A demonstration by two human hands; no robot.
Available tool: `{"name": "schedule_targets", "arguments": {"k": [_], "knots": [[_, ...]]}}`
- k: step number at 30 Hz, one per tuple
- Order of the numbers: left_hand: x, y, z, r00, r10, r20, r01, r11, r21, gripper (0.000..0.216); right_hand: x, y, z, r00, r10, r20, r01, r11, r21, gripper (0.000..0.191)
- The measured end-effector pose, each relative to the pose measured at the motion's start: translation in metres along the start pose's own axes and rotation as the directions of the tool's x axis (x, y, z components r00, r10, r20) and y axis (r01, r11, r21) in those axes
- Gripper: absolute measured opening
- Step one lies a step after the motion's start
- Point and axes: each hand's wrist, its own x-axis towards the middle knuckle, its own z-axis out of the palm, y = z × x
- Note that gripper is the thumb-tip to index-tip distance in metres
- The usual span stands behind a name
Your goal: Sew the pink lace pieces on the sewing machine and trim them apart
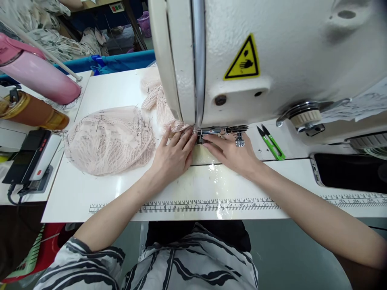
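Observation:
My left hand (174, 152) lies with its fingers stretched out, their tips on the near edge of pale pink lace fabric (165, 106), just left of the presser foot (200, 136). From the other side, my right hand (231, 151) reaches in with fingers extended, thumb and forefinger a little apart beside the foot. Its other fingers are partly hidden behind the metal attachment (223, 130). Whether a bit of fabric sits at its fingertips is too small to tell. The sewing machine (272, 60) stands over both hands and covers part of the lace.
A bundle of pale pink lace (110, 141) with dark thread ends lies at left. Green thread snips (271, 143) and a phone (347, 172) are at right. A pink bottle (42, 70), an amber cup (33, 110) and a black device (27, 155) stand left. A printed ruler (187, 206) follows the front edge.

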Motion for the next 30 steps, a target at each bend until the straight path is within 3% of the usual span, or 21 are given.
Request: {"name": "schedule_targets", "arguments": {"k": [6, 11, 14, 15, 17, 19, 21, 26, 28, 30], "knots": [[0.0, 0.001, 0.001, 1.0, -0.016, -0.016, 0.017, 1.0, 0.02, 0.047, 0.009, 0.01, -0.001, 0.999, 0.044, -0.001, -0.043, 0.986, 0.159, 0.03], [-0.003, 0.004, -0.015, 0.994, 0.068, -0.087, -0.05, 0.978, 0.201, 0.035, 0.005, 0.013, -0.001, 0.995, 0.093, -0.023, -0.086, 0.972, 0.219, 0.03], [-0.012, -0.007, -0.04, 0.994, -0.104, -0.041, 0.111, 0.949, 0.296, 0.028, 0.004, 0.017, 0.001, 0.995, 0.056, -0.084, -0.034, 0.969, 0.243, 0.026], [-0.017, -0.013, -0.049, 0.976, -0.214, -0.023, 0.21, 0.92, 0.331, 0.025, 0.004, 0.017, 0.001, 0.993, 0.04, -0.112, -0.012, 0.97, 0.243, 0.025], [-0.03, -0.027, -0.065, 0.897, -0.442, -0.021, 0.414, 0.82, 0.396, 0.022, 0.006, 0.017, 0.0, 0.992, 0.01, -0.127, 0.021, 0.971, 0.238, 0.027], [-0.043, -0.04, -0.074, 0.816, -0.576, -0.041, 0.538, 0.733, 0.417, 0.021, 0.008, 0.015, -0.004, 0.994, -0.021, -0.105, 0.045, 0.971, 0.236, 0.029], [-0.052, -0.049, -0.076, 0.786, -0.616, -0.052, 0.582, 0.71, 0.397, 0.022, 0.011, 0.012, -0.007, 0.996, -0.026, -0.087, 0.046, 0.971, 0.235, 0.03], [-0.061, -0.054, -0.072, 0.764, -0.633, -0.124, 0.643, 0.733, 0.221, 0.021, 0.012, 0.008, -0.01, 0.993, -0.003, -0.114, 0.032, 0.968, 0.249, 0.03], [-0.066, -0.06, -0.076, 0.713, -0.679, -0.178, 0.691, 0.723, 0.011, 0.014, 0.01, 0.009, -0.008, 0.994, 0.024, -0.103, 0.003, 0.968, 0.251, 0.031], [-0.075, -0.074, -0.084, 0.623, -0.742, -0.248, 0.696, 0.67, -0.256, 0.01, 0.008, 0.009, -0.005, 0.995, 0.057, -0.083, -0.035, 0.968, 0.247, 0.033]]}}
